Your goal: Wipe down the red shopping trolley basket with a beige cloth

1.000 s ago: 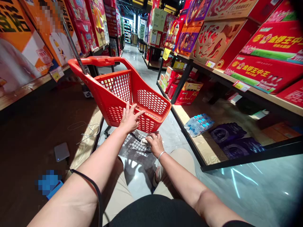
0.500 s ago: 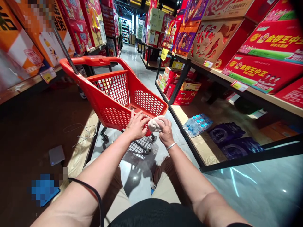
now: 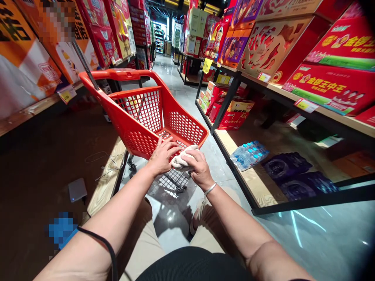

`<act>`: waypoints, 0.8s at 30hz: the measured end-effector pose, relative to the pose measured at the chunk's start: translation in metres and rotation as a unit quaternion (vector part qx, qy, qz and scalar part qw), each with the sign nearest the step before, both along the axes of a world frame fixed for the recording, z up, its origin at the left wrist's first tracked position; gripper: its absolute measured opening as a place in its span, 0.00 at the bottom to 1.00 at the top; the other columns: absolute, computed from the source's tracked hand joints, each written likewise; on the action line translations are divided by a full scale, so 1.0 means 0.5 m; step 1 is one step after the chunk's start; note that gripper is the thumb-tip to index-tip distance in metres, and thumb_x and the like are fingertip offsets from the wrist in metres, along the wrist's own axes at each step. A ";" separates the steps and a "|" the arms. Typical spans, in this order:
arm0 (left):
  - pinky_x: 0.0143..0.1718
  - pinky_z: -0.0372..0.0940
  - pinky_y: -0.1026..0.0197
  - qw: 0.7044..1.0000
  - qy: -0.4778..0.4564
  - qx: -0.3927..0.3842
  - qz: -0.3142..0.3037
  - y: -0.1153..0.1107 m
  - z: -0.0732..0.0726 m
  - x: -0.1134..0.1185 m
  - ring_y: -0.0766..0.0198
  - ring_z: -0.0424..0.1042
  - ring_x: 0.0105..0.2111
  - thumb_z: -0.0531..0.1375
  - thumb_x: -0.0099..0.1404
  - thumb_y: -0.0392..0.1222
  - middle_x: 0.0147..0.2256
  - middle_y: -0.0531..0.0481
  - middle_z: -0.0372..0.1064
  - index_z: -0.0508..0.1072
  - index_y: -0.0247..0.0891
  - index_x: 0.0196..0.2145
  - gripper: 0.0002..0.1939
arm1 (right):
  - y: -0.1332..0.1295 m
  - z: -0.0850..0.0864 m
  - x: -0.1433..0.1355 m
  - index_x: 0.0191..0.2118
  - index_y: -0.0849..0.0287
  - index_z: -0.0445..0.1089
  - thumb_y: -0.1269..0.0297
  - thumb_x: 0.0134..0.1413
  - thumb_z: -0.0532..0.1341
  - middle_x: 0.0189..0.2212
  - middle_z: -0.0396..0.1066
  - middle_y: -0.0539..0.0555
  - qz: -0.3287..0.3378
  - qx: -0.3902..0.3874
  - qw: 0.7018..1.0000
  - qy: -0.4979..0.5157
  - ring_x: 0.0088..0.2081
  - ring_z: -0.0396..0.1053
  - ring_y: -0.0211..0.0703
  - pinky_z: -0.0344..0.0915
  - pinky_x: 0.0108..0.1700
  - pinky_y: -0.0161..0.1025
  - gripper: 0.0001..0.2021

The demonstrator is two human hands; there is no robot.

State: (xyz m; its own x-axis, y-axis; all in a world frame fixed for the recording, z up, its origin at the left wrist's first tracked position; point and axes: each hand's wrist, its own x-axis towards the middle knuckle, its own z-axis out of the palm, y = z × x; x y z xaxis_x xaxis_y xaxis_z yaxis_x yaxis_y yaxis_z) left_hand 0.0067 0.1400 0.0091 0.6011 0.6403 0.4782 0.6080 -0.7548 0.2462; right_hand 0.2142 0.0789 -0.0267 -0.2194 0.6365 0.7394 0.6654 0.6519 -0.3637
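A red plastic shopping cart [image 3: 143,142] with perforated sides stands in front of me, its handle on the far left side. My left hand [image 3: 163,155] rests on the cart's near rim, its fingers stretched out over the edge. Beside it, my right hand [image 3: 199,166] grips a crumpled white cloth [image 3: 185,157] against the near end of the rim. Part of the cloth is hidden under the right fingers. Inside the basket I see only its red slatted floor.
Shelving with red gift boxes [image 3: 328,86] lines the right, with a shrink-wrapped pack of water bottles [image 3: 249,155] low down. Orange cartons [image 3: 49,54] stand on the left shelf. A small grey device [image 3: 77,190] lies at lower left near a white cable. A tiled aisle [image 3: 166,70] runs ahead.
My right hand has moved the cloth left along the rim, closer to my left hand. The left hand has shifted slightly left. The whole view has drifted a little.
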 end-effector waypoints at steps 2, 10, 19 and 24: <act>0.70 0.38 0.29 1.000 -0.001 -0.005 -0.002 -0.001 0.004 -0.005 0.41 0.57 0.67 0.60 0.61 0.42 0.55 0.43 0.71 0.75 0.42 0.54 0.22 | 0.014 -0.003 0.020 0.50 0.49 0.78 0.74 0.60 0.58 0.53 0.71 0.53 0.021 0.011 0.999 -0.023 0.56 0.64 0.46 0.63 0.61 0.47 0.18; 0.69 0.39 0.28 1.000 0.013 -0.026 0.011 -0.001 0.014 -0.001 0.41 0.57 0.67 0.60 0.64 0.48 0.53 0.42 0.73 0.76 0.40 0.52 0.21 | 0.147 0.025 0.129 0.47 0.55 0.79 0.73 0.56 0.57 0.50 0.72 0.59 -0.153 -0.093 0.982 0.063 0.52 0.67 0.51 0.65 0.56 0.51 0.17; 0.70 0.38 0.31 1.000 -0.001 -0.017 0.013 -0.009 0.013 -0.009 0.44 0.60 0.65 0.58 0.61 0.43 0.51 0.45 0.73 0.78 0.45 0.50 0.19 | 0.013 0.004 0.010 0.52 0.50 0.76 0.79 0.53 0.56 0.54 0.70 0.54 -0.021 -0.035 0.999 -0.020 0.55 0.64 0.47 0.64 0.60 0.47 0.25; 0.70 0.37 0.29 0.999 0.006 -0.034 0.023 -0.012 0.017 -0.011 0.42 0.59 0.65 0.60 0.61 0.47 0.50 0.45 0.73 0.78 0.44 0.50 0.20 | 0.125 0.027 0.115 0.49 0.52 0.78 0.81 0.52 0.56 0.50 0.72 0.56 -0.097 -0.059 0.993 -0.023 0.53 0.64 0.49 0.63 0.58 0.48 0.23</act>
State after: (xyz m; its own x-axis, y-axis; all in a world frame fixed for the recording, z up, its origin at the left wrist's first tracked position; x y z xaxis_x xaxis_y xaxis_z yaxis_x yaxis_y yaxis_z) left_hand 0.0011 0.1339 0.0176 0.5765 0.6975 0.4256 0.6447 -0.7083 0.2875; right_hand 0.2717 0.1416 -0.0133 -0.1168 0.7519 0.6489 0.7920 0.4648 -0.3960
